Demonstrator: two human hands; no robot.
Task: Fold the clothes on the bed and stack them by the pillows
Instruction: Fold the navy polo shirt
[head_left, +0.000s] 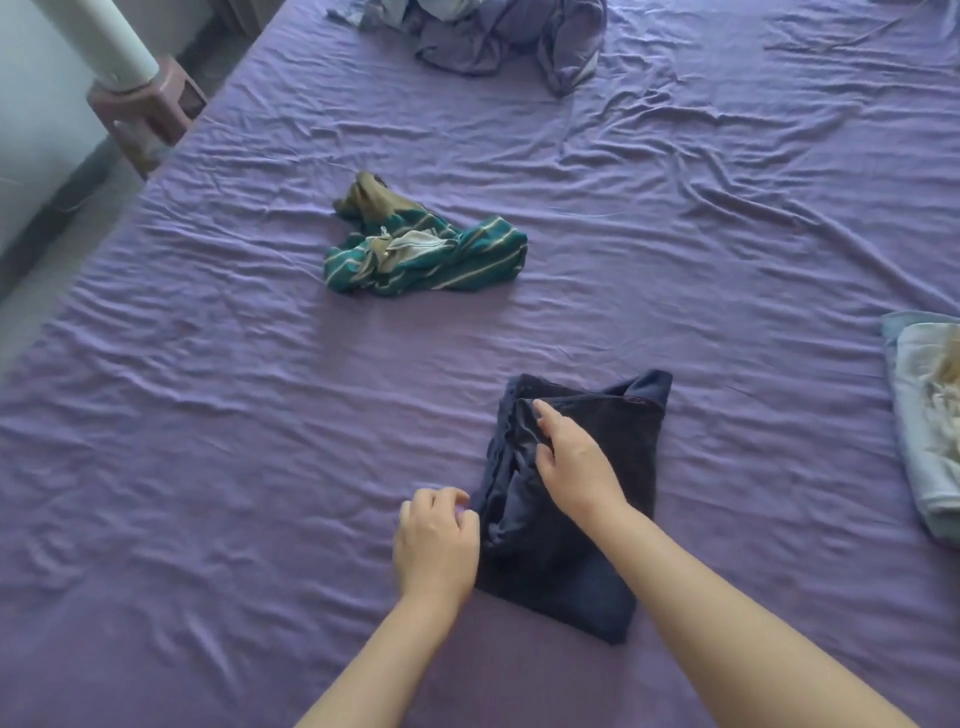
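Currently, right hand (569, 457) presses flat, fingers spread, on the navy garment (571, 499); left hand (436, 540) curled, seemingly pinching its edge; recommend square fold.

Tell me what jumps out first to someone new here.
Two hands at a folded navy garment near the bed's front: the right hand rests on it, the left hand at its left edge. Mid-bed lies a crumpled green striped garment on the purple sheet.

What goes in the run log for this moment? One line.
right hand presses dark navy garment | left hand at its edge, grip unclear | striped green garment unfolded | purple sheet
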